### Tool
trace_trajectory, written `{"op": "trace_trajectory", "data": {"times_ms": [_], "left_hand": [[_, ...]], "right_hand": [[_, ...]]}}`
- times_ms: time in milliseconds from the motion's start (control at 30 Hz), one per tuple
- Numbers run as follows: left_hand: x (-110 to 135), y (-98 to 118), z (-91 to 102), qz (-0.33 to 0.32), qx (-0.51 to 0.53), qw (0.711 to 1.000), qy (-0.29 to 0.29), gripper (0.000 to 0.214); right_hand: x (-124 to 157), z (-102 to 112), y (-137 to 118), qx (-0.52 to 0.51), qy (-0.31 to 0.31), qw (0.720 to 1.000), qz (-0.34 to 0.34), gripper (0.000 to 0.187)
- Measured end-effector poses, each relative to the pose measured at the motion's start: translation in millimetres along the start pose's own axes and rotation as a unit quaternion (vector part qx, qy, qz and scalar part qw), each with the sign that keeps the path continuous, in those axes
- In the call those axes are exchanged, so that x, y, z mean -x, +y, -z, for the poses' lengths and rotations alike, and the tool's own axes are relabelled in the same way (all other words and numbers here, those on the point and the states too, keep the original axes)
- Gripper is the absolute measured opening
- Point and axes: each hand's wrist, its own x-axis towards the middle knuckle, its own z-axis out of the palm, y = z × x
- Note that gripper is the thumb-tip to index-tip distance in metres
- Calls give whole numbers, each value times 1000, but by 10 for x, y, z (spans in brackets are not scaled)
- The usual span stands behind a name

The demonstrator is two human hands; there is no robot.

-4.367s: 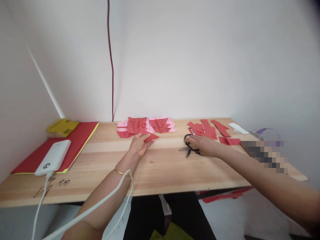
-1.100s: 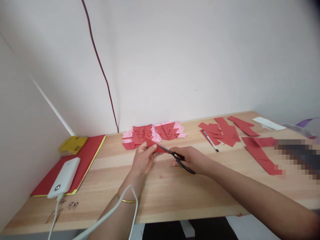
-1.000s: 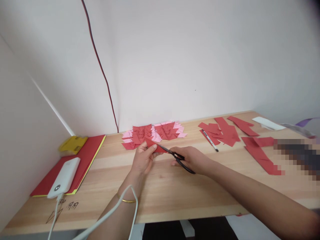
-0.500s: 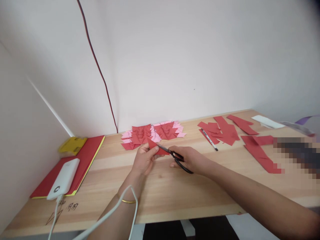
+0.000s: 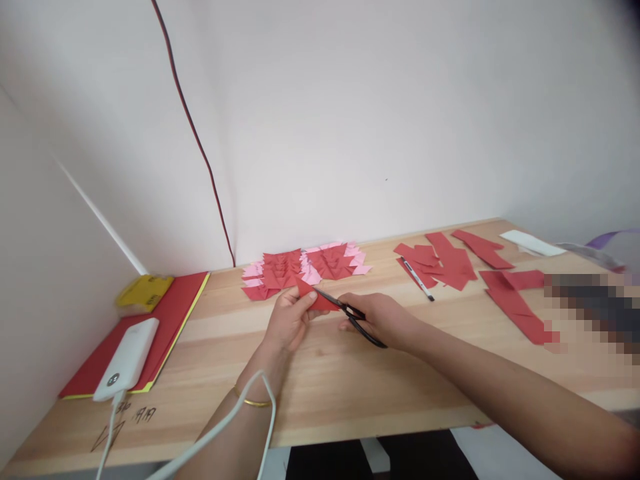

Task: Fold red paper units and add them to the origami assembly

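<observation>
**Small pointed piece of red folded paper (image 5: 324,304): light and thin, best held by its body with the edge left free**

Near the middle of the frame, the red piece is held above the pale wooden worktop (image 5: 210,360), in front of the rows of folded red and pink paper pieces (image 5: 283,270). The left hand (image 5: 289,321) is clamped on it, thumb over the top and fingers beneath. The right hand (image 5: 384,319), just beside it on the right, is wrapped round the handles of the black-handled metal scissors (image 5: 345,309), whose blades lie against the paper; how far they are parted cannot be made out.

The piece should weigh next to nothing and take a crease readily. It looks stiff enough to stand out from the grip without drooping, though its thin tips would probably bend if pressed. Dry paper is unlikely to slip, but a loose pinch could let folded layers slide. A flat thumb-and-finger hold on the broad part, well back from the blades, seems safest. The scissors, likely the heavier item, are best steadied by their handles.
</observation>
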Motion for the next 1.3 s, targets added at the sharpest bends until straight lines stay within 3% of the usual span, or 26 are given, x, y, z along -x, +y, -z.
{"op": "trace_trajectory", "data": {"times_ms": [200,600,767,1000,1300], "left_hand": [[9,26,-25,-30,-5,1000,-5,22],[11,-14,-17,2,-2,1000,-29,22],[25,-28,-34,-6,0,999,-40,19],[19,-61,-26,5,3,999,-47,20],[18,-75,-25,-2,9,999,-48,18]], "right_hand": [[-16,-8,5,-22,3,1000,-8,44],[5,-49,-10,-112,-7,994,16,48],[9,-61,-16,-107,1,994,22,52],[-2,-76,-5,-93,2,996,9,37],[7,-78,-15,-60,1,998,-16,37]]}}
